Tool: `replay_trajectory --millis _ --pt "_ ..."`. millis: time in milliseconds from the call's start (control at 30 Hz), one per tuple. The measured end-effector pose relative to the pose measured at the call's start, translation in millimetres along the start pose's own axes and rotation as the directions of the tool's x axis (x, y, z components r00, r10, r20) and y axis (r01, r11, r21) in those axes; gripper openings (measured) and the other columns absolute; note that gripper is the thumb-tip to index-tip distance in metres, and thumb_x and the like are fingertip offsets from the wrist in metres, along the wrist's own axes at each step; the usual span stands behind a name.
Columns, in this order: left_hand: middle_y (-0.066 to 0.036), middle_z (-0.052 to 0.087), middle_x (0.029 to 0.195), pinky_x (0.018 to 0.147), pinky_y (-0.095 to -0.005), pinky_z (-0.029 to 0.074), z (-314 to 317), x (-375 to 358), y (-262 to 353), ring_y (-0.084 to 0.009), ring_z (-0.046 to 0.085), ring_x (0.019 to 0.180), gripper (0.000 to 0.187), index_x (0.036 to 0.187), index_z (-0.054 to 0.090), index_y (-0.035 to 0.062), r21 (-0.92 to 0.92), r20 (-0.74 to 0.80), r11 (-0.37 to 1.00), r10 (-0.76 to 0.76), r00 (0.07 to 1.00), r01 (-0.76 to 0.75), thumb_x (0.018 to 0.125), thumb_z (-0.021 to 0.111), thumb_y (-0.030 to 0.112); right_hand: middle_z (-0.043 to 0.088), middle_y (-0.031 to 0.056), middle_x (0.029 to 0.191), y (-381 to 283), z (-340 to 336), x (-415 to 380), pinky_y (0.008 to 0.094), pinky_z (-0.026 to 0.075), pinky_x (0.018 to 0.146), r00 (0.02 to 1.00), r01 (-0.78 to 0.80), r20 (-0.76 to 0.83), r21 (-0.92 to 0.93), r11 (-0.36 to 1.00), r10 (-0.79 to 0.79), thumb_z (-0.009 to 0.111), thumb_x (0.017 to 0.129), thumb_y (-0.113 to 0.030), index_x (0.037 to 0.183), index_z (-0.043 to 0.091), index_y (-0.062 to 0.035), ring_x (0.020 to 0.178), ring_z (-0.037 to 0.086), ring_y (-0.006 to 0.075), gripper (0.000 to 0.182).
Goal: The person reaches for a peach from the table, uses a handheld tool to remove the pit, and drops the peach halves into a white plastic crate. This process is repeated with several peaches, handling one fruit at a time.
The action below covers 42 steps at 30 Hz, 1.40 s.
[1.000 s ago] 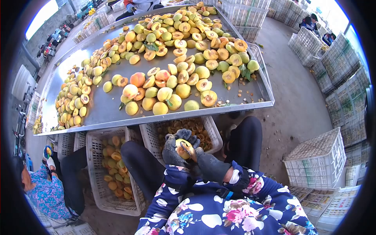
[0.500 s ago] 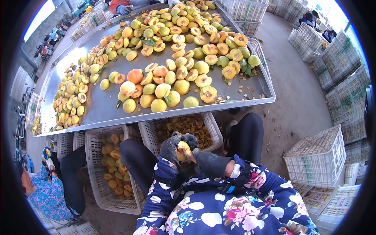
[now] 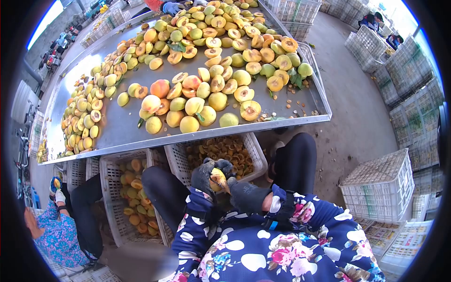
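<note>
My left hand [image 3: 206, 177], in a dark, dirty work glove, is closed around a yellow peach [image 3: 217, 177] above the middle crate. My right hand [image 3: 250, 195], in a similar glove, is closed against the peach's right side. Between them is a thin, brownish strip whose kind I cannot make out, and the right fingers hide most of what they grip. Below my hands, the white middle crate [image 3: 259, 164] holds many small orange-brown fruit pieces [image 3: 221, 155]. Ahead, halved and whole peaches [image 3: 190, 124] lie on a metal table [image 3: 155, 80].
Left of my knees stands a crate [image 3: 112, 211] of peach halves. A co-worker in a blue patterned top [image 3: 58, 239] sits at far left. Another person's blue-gloved hand [image 3: 172, 8] reaches over the table's far edge. Stacked crates [image 3: 376, 188] stand to my right.
My hands stay closed at the peach, with the right shifted slightly left. The blue-gloved hand at the far edge has moved right, towards the fruit. The whole view has shifted slightly.
</note>
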<state>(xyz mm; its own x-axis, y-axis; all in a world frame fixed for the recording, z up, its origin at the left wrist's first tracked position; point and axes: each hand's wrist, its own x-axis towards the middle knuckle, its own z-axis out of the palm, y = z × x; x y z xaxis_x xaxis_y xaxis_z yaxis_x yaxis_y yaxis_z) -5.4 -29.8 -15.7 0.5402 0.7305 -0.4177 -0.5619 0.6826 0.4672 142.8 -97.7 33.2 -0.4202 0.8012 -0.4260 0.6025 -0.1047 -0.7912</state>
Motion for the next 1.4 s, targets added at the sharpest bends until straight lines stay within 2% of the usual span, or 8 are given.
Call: replay_trajectory --millis 100,300,433,567,767,967,1100,1400 --pt "-0.015 0.059 0.091 0.075 -0.0435 0.050 22 -10 6 -0.0297 0.059 0.083 0.022 0.088 0.052 0.0058 -0.380 0.181 0.919 -0.035 0.983 0.103 0.084 0.046 0.027 0.055 0.0097 0.071 -20 -11 -4 0.0335 0.044 0.046 0.980 -0.143 0.164 0.210 0.967 0.109 0.030 0.092 -0.028 0.098 0.046 -0.0045 0.056 0.053 0.0200 0.029" --pt "-0.013 0.058 0.093 0.071 -0.0502 0.047 -16 6 -7 -0.0327 0.057 0.082 0.027 0.095 0.051 0.0073 -0.168 -0.137 0.986 0.000 0.991 -0.024 0.085 0.046 0.032 0.057 0.0137 0.070 -4 6 10 0.0361 0.045 0.048 0.999 -0.037 0.010 -0.040 0.999 0.037 0.040 0.088 -0.021 0.097 0.046 -0.0001 0.059 0.057 0.0256 0.024" --pt "-0.013 0.058 0.093 0.071 -0.0488 0.048 -65 23 -19 -0.0300 0.057 0.082 0.029 0.096 0.052 0.0060 0.678 0.034 0.688 0.323 0.946 -0.259 0.087 0.043 0.032 0.058 0.0184 0.069 4 12 18 0.0391 0.045 0.050 0.999 0.040 -0.022 -0.254 0.966 -0.047 0.051 0.081 -0.015 0.098 0.045 0.0041 0.060 0.059 0.0316 0.026" --pt "-0.013 0.060 0.092 0.071 -0.0462 0.049 -84 32 -27 -0.0291 0.058 0.080 0.032 0.095 0.054 0.0039 0.327 -0.144 0.928 0.235 0.961 -0.178 0.088 0.043 0.033 0.056 0.0151 0.063 -7 11 22 0.0392 0.045 0.050 0.991 -0.121 0.067 0.072 0.990 0.116 0.053 0.079 -0.014 0.096 0.046 0.0032 0.057 0.059 0.0297 0.025" --pt "-0.014 0.060 0.093 0.074 -0.0472 0.049 -122 52 -43 -0.0287 0.059 0.083 0.034 0.094 0.056 0.0034 0.493 -0.136 0.823 0.395 0.909 -0.283 0.088 0.042 0.034 0.053 0.0052 0.060 -24 -4 16 0.0265 0.039 0.042 0.988 -0.119 0.135 0.402 0.908 0.070 0.052 0.082 -0.015 0.092 0.050 0.0000 0.049 0.053 0.0157 0.018" --pt "-0.015 0.060 0.097 0.079 -0.0440 0.047 -134 58 -44 -0.0291 0.058 0.087 0.037 0.103 0.054 0.0022 0.610 -0.058 0.657 0.594 0.803 -0.442 0.084 0.047 0.033 0.053 -0.0009 0.061 -25 -1 19 0.0188 0.034 0.039 0.964 -0.223 0.264 0.867 0.446 -0.033 0.054 0.083 -0.019 0.089 0.052 -0.0037 0.045 0.045 0.0043 0.016" --pt "-0.015 0.058 0.104 0.085 -0.0515 0.043 -27 20 -11 -0.0307 0.056 0.094 0.043 0.108 0.052 0.0038 -0.298 0.042 0.929 0.241 0.970 -0.218 0.087 0.042 0.040 0.050 -0.0022 0.060 -30 -6 16 0.0175 0.034 0.039 0.942 -0.317 0.334 0.893 0.320 0.002 0.054 0.083 -0.021 0.083 0.051 -0.0064 0.044 0.045 0.0050 0.014" --pt "-0.020 0.048 0.119 0.094 -0.0533 0.033 -31 29 0 -0.0358 0.048 0.107 0.053 0.117 0.044 -0.0025 -0.341 0.349 0.931 -0.001 0.937 0.127 0.087 0.038 0.041 0.049 -0.0010 0.063 -13 0 18 0.0186 0.032 0.035 0.957 -0.255 0.280 0.935 0.246 -0.073 0.052 0.083 -0.016 0.083 0.048 -0.0092 0.042 0.042 0.0052 0.008"
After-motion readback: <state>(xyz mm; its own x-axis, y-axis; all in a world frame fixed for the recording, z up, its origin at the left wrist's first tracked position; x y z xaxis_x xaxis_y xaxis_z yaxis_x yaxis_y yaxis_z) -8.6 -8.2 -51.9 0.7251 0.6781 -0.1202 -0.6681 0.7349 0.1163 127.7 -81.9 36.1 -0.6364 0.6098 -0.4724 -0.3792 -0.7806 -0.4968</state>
